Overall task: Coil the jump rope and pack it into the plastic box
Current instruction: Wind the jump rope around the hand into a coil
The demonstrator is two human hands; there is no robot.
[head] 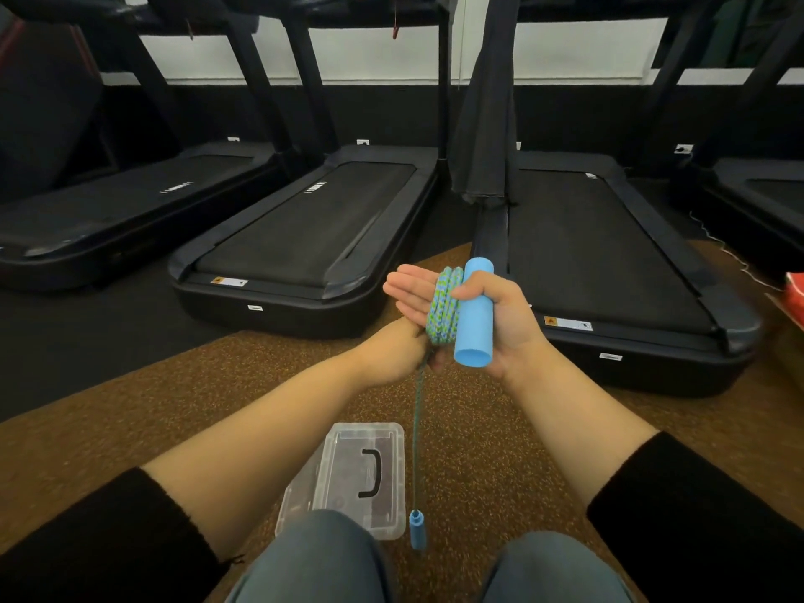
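My right hand (500, 315) lies palm up, its thumb pinning a light blue foam handle (474, 317) against the palm. Several turns of blue-green jump rope (443, 306) are wound round its straight fingers. My left hand (393, 354) sits just below and left of the coil, back up, gripping the rope where it leaves the coil. From there the free length of rope (417, 428) hangs straight down to the second blue handle (417, 530), which dangles by my knees. A clear plastic box (348, 454) with a black-handled lid lies on the floor beneath my arms.
I sit on brown speckled flooring (478, 450). Black treadmills (304, 237) stand in a row ahead, one directly behind my hands (609, 263). A dark cloth (483, 124) hangs from a treadmill rail. Something red (796, 298) shows at the right edge.
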